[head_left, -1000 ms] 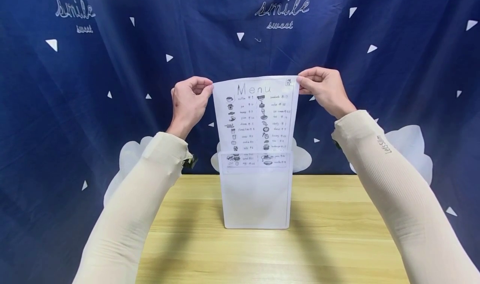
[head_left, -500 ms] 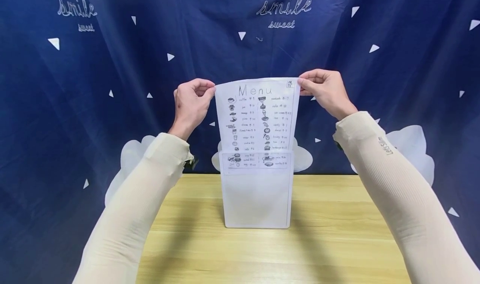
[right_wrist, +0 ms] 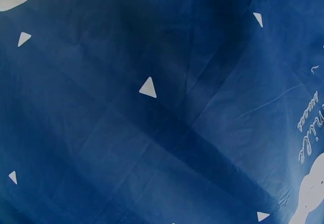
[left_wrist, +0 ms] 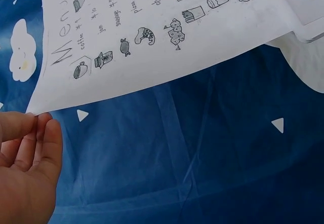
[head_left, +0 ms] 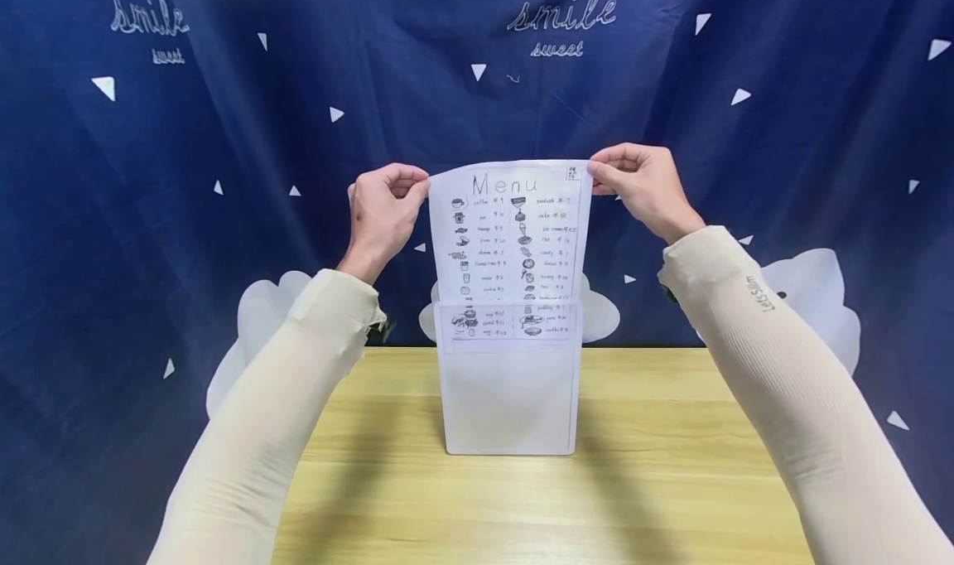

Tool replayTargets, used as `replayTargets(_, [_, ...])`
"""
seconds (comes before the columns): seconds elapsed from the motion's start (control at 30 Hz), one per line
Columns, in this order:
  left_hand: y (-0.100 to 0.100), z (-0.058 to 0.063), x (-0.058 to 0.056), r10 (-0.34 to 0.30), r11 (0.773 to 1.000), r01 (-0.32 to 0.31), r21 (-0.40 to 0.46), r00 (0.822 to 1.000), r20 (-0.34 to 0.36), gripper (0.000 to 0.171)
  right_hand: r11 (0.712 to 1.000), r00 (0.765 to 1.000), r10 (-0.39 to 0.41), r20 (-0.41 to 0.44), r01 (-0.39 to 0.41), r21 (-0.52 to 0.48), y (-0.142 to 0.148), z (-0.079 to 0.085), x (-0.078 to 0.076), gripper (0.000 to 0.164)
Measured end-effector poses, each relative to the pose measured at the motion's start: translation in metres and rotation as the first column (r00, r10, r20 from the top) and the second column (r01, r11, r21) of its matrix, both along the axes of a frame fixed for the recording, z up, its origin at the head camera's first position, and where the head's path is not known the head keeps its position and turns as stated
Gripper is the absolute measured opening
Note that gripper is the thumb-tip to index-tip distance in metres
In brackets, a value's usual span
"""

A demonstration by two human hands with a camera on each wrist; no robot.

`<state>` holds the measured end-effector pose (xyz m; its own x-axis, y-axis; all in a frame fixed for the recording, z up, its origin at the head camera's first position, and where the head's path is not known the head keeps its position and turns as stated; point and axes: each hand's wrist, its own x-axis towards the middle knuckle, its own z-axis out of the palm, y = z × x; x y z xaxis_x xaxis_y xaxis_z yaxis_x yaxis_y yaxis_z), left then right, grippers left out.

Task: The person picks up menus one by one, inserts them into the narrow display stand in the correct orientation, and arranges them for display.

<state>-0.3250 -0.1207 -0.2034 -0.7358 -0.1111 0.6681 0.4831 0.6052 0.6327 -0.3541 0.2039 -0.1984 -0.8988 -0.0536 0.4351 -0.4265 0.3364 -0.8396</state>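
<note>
The menu sheet was white paper with "Menu" in thin letters across its top, two columns of small black drawings with names and prices beneath, and a boxed mark in the top right corner. Its long axis ran up and down, heading uppermost and print facing the head camera, the top left corner slightly lower than the right. The left hand pinched that left corner, the right hand the other. The sheet's lower end showed through the upper part of a pale holder, which stood upright on the wood-grained desk, in front of its back edge. Behind hung a blue curtain printed with white triangles, clouds and "smile sweet".
</note>
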Motion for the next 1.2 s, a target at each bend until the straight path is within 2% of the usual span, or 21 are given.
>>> replayTargets(0.87, [-0.0018, -0.0057, 0.0002, 0.004, 1.0, -0.004, 0.009, 1.0, 0.022, 0.013, 1.0, 1.0, 0.009, 0.004, -0.009, 0.021, 0.0008, -0.0054, -0.0013, 0.018])
replayTargets(1.2, [-0.0041, -0.008, 0.0007, 0.003, 1.0, -0.003, -0.002, 1.0, 0.018, 0.013, 0.998, 1.0, 0.002, 0.016, -0.003, 0.058, -0.0012, -0.0069, -0.0012, 0.019])
